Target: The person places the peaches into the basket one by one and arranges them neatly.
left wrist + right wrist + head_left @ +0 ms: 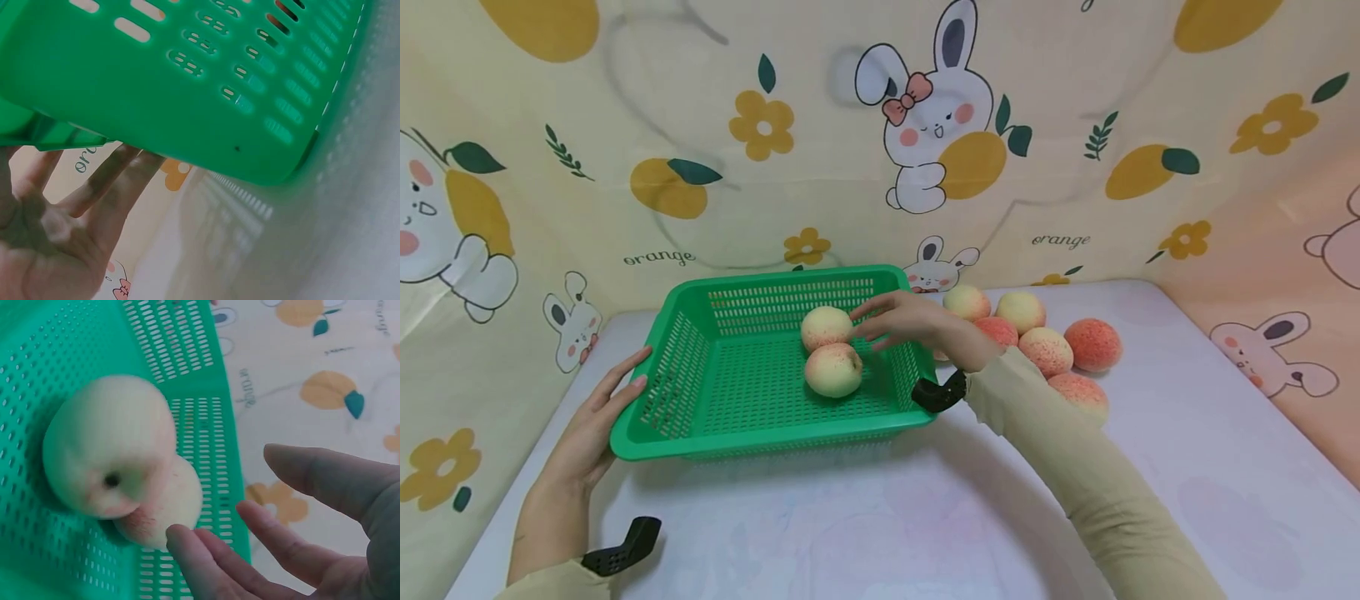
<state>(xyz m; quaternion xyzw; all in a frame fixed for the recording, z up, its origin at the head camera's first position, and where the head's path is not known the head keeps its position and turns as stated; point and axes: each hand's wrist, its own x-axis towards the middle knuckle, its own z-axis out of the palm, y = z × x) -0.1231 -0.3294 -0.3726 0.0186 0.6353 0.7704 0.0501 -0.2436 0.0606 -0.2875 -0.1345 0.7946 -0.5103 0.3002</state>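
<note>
A green plastic basket (pixel 760 439) with slotted walls stands on the table. My left hand (pixel 583 429) holds its left rim, two fingertips over the edge; in the left wrist view, other fingers (pixel 103 181) reach up beneath the rim, their tips hidden. Two pale, pink-speckled peaches lie inside: a nearer peach (pixel 833 371) and a farther peach (pixel 826 326), touching each other. Over the basket's right side, my right hand (pixel 910 321) spreads its fingers close to the farther peach. The right wrist view shows nothing between the thumb (pixel 312 469) and fingers.
Right of the basket, several more peaches sit grouped on the white table (pixel 865 517), among them a red peach (pixel 1093 345) and a pale peach (pixel 1021 312). My right forearm partly covers this group. A printed cloth (pixel 820 200) with rabbits and oranges stands behind.
</note>
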